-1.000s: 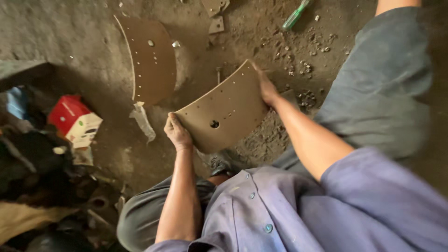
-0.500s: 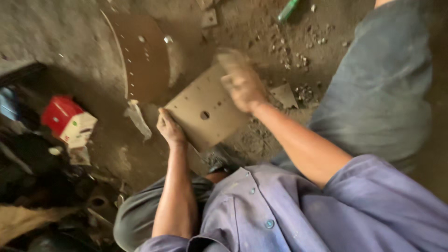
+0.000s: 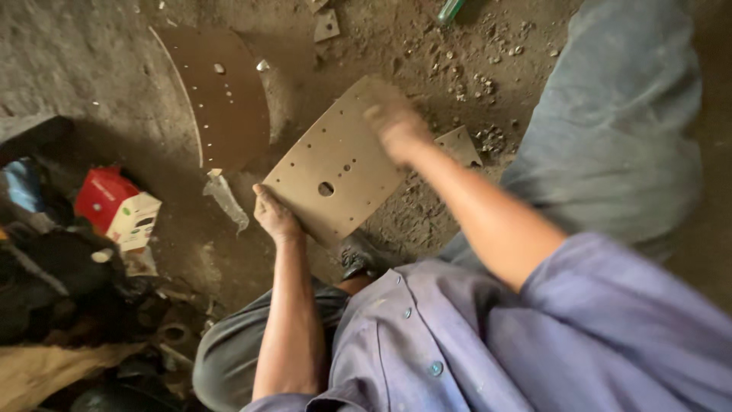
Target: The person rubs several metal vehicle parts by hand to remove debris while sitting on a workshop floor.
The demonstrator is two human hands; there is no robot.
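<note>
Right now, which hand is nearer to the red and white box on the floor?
Left. The left hand grips the tan plate's lower corner, near the red and white box; the right hand is farther, on the plate's upper part.

We see one package: a small cardboard box (image 3: 120, 210) lying on the dirt floor (image 3: 61, 61), well off to the left of the fingers (image 3: 263, 200) of our left hand (image 3: 274, 216) and at about their height in view. It is a squat rectangular carton, tipped on its side, with a bright red upper half and a cream-white lower face carrying a small printed patch. We find no signs or screens anywhere else around the fingers.
</note>
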